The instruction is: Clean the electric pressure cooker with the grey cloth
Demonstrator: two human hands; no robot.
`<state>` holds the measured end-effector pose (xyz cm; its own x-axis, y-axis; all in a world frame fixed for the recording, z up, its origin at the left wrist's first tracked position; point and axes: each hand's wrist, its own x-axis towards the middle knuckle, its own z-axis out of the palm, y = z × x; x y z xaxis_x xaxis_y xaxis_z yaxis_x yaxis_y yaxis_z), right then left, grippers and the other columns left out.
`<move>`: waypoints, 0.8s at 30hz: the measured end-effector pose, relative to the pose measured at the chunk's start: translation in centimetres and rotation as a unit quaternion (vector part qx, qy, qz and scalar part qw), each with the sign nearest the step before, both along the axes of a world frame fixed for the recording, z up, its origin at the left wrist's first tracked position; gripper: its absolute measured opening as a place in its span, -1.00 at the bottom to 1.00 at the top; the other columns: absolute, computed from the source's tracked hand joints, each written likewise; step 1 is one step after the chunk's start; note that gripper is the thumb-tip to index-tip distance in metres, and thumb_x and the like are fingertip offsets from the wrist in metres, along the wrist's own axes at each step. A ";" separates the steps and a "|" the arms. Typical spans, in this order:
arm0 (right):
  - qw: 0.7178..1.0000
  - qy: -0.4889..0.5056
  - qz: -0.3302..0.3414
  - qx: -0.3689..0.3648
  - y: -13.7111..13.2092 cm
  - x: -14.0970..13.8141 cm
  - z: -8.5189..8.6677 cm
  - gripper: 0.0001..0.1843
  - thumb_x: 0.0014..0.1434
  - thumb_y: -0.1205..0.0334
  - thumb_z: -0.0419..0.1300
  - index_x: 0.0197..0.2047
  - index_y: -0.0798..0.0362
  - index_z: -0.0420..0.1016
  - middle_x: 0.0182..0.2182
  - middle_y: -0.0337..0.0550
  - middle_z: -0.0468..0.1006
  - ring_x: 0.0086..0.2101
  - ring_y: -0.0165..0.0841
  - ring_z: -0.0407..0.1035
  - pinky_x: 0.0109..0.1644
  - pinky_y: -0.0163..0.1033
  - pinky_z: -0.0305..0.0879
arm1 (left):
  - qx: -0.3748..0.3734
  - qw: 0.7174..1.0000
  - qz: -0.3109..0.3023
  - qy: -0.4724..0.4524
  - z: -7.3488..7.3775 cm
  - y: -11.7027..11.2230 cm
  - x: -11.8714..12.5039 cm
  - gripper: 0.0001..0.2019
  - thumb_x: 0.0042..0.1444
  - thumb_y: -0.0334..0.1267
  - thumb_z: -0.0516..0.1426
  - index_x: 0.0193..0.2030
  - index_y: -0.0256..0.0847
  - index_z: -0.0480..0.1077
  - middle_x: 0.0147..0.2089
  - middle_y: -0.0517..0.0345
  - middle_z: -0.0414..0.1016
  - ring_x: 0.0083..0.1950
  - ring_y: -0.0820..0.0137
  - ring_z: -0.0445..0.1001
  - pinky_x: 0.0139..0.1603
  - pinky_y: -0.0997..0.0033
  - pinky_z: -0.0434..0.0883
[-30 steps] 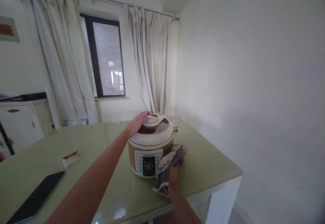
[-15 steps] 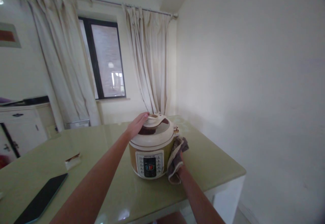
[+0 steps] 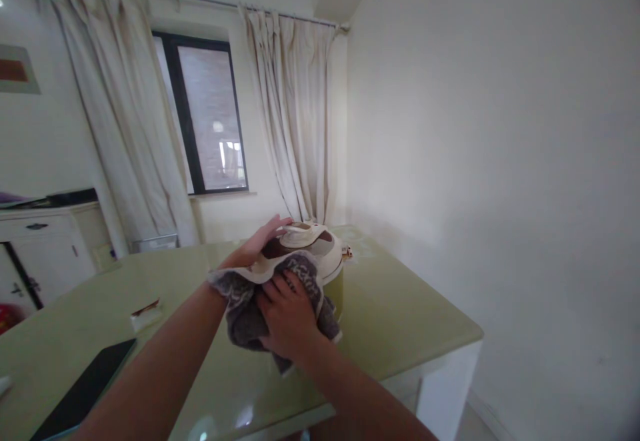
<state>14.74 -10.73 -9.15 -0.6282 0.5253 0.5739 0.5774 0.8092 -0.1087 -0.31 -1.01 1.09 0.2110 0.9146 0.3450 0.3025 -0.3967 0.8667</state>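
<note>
An electric pressure cooker (image 3: 333, 273) with a white lid and gold body stands on the green table. My left hand (image 3: 264, 235) lies on the lid's left side, fingers stretched toward the lid's handle (image 3: 299, 234). My right hand (image 3: 289, 317) grips a grey-brown cleaning cloth (image 3: 245, 317) with a pale edge and presses it to the cooker's front. The cloth covers the control panel and most of the front, and its left end hangs over my left wrist.
A black phone or tablet (image 3: 83, 391) lies on the green table (image 3: 400, 314) at the left, near a small white packet (image 3: 146, 314). A plain wall (image 3: 500, 194) rises along the right side. Behind are curtains (image 3: 300, 114) and a white cabinet (image 3: 45, 247).
My right hand has moved the cloth from the cooker's right side leftward onto its front, hiding the panel. My left hand stays on the lid, its fingers slightly more spread.
</note>
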 end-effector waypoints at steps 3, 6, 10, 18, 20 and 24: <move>0.997 -0.060 0.033 0.025 0.7 0.5 1.6 -0.36 0.11 0.03 0.47 0.22 0.06 0.55 0.21 0.14 0.55 0.30 0.06 0.24 0.55 0.18 -0.09 | -0.053 0.997 -0.038 -0.048 0.6 -1.3 -1.1 -0.23 0.25 0.42 0.05 0.32 -0.11 0.52 0.28 -0.05 0.61 0.42 0.00 0.46 0.46 -0.04 0.33; 1.000 -0.005 -0.001 0.014 1.7 0.7 4.1 -0.30 0.16 -0.09 0.42 0.27 0.09 0.51 0.26 0.16 0.48 0.29 0.07 0.23 0.50 0.17 0.03 | -0.043 0.995 -0.018 -0.093 0.0 -4.0 -1.9 -0.21 0.31 0.41 -0.04 0.30 -0.20 0.50 0.31 -0.14 0.58 0.42 -0.02 0.46 0.48 -0.12 0.30; 0.993 0.059 -0.089 -0.051 3.6 0.0 8.6 -0.27 0.17 0.02 0.38 0.32 0.13 0.38 0.25 0.22 0.50 0.23 0.10 0.33 0.31 0.21 0.30 | 0.237 0.951 0.197 0.021 -3.2 -9.3 -0.4 -0.33 0.36 0.26 0.04 0.45 -0.08 0.35 0.54 -0.07 0.31 0.57 -0.01 0.21 0.61 -0.16 0.08; 0.956 0.026 0.177 -0.234 8.2 2.2 13.0 -0.53 0.09 0.31 0.36 0.10 0.05 0.56 0.01 -0.14 0.67 0.02 -0.21 0.51 0.25 -0.14 0.38 | 0.357 0.848 0.269 0.286 -6.6 -11.3 4.2 -0.04 0.27 0.18 0.21 0.67 -0.06 -0.10 0.66 -0.14 0.00 0.66 -0.16 -0.04 0.63 -0.30 -0.25; 0.923 0.100 0.194 -0.316 9.0 3.6 13.2 -0.56 0.07 0.34 0.34 0.06 0.05 0.58 -0.03 -0.18 0.68 0.01 -0.25 0.52 0.24 -0.16 0.40 | 0.316 0.862 0.277 0.284 -6.5 -10.7 3.9 0.15 0.14 0.32 0.26 0.68 -0.19 -0.14 0.66 -0.29 -0.04 0.65 -0.26 -0.06 0.61 -0.36 -0.23; 0.879 0.163 0.124 -0.432 10.0 5.1 13.4 -0.73 0.17 0.26 0.27 -0.06 0.08 0.65 -0.10 -0.10 0.71 -0.06 -0.25 0.58 0.12 -0.16 0.48 | 0.222 0.876 0.283 0.322 -6.4 -10.9 2.2 0.18 -0.07 0.30 0.39 0.62 -0.09 0.06 0.52 -0.35 0.27 0.48 -0.39 0.26 0.50 -0.47 0.02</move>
<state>19.82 -0.69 4.25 -0.6609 0.7234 0.1997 0.2194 0.4407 -0.8704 1.92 -11.86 -5.28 0.0479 0.7418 0.6689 0.9291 -0.2790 0.2428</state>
